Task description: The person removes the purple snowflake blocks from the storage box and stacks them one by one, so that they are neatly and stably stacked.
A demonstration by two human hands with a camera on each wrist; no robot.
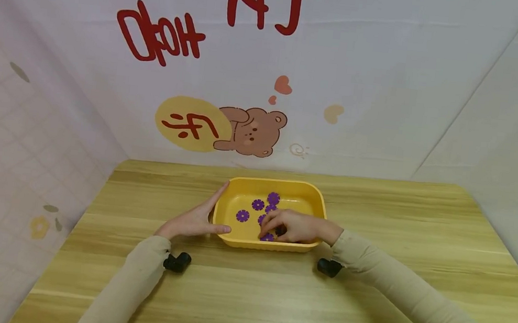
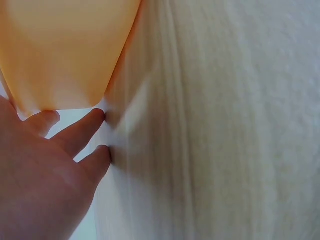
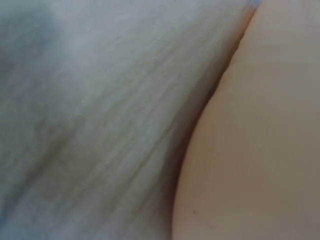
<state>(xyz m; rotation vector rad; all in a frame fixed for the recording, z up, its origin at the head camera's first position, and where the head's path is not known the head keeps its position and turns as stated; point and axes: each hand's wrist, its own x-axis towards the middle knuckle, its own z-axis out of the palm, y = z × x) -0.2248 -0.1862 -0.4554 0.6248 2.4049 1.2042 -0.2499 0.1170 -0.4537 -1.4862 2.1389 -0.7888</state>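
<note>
A yellow rectangular tub (image 1: pixel 236 242) stands on the table, with several purple notched interlocking discs (image 1: pixel 242 216) lying inside. My left hand (image 1: pixel 193 221) is at its left end, with the thumb over the front rim and the fingers along the outside. In the left wrist view, spread fingers (image 2: pixel 80 132) reach the wall of the tub (image 2: pixel 65 60) and the tabletop. Inside the tub, my right hand (image 1: pixel 294 225) bends its fingers down around a purple disc (image 1: pixel 268 237) near the front wall. A small dark patch under that palm is unclear. Only blurred skin (image 3: pixel 250 140) shows in the right wrist view.
The wooden table (image 1: pixel 244 297) carries the tub near its back edge. Behind it hangs a white printed cloth (image 1: pixel 367 78) with a bear and red characters. Black wrist devices (image 1: pixel 177 262) sit at both sleeves.
</note>
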